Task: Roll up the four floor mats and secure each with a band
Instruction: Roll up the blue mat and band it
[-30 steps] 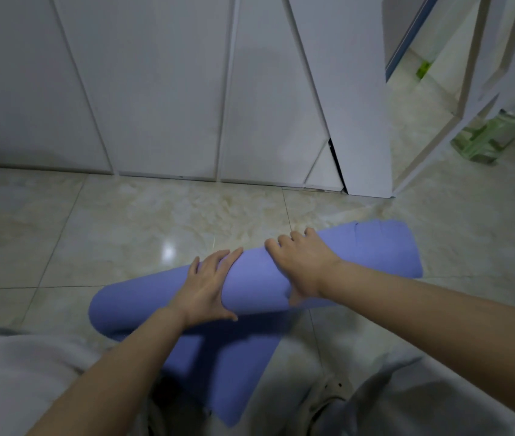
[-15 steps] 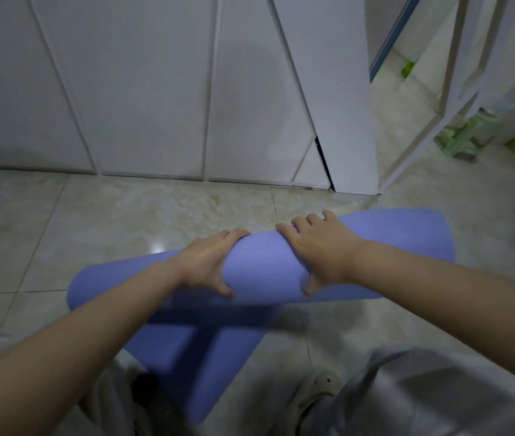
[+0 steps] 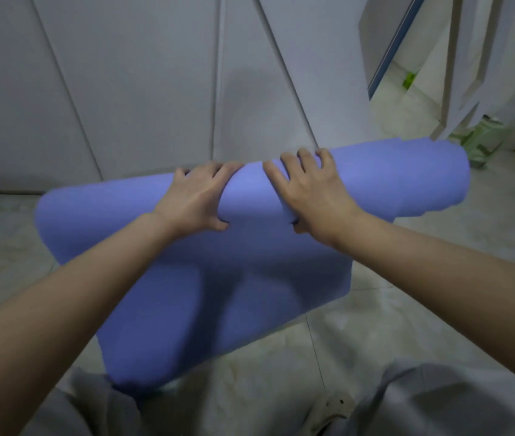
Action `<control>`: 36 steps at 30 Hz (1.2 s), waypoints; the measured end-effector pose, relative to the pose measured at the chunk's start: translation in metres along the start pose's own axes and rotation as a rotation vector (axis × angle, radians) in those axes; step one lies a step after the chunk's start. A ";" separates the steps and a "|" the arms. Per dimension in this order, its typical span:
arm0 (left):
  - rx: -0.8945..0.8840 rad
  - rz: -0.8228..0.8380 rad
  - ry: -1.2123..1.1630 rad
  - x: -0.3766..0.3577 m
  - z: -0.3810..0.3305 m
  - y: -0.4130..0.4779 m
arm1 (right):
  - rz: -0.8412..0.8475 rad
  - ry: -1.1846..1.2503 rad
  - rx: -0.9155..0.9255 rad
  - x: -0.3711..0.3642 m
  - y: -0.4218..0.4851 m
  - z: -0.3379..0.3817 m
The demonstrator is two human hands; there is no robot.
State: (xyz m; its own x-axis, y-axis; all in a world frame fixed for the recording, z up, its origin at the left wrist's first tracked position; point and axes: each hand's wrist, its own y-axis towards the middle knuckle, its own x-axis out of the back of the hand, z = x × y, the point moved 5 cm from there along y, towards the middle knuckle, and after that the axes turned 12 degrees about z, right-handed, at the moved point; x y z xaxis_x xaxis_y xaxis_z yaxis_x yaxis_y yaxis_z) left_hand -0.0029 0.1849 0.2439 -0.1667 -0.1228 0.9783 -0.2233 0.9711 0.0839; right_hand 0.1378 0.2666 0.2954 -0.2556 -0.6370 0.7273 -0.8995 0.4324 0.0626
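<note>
Item: lilac-blue foam floor mat (image 3: 375,184), half-rolled. We judge it light, soft, springy. Left hand (image 3: 196,199) and right hand (image 3: 312,196): fingers (image 3: 290,166) clasp roll mid-length, the best hold. Loose tail below fingers.

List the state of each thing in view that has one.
Purple foam floor mat: partly rolled, tail unrolled toward the person, no band visible.
Left grip, a bare hand: holds the roll, fingers over, thumb under.
Right grip, a bare hand: holds the roll likewise.
White panelled cupboard doors: shut.
</note>
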 end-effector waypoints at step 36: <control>0.087 0.586 0.057 -0.157 -0.030 -0.106 | 0.826 0.708 0.287 -0.090 -0.052 0.123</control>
State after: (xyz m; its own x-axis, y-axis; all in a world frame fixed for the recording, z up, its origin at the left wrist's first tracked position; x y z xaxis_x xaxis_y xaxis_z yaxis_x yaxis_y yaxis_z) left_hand 0.0754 0.1071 0.0875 -0.2345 0.4424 0.8656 -0.1884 0.8529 -0.4869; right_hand 0.1641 0.2226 0.1427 -0.6340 0.3224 0.7029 -0.6191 0.3331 -0.7112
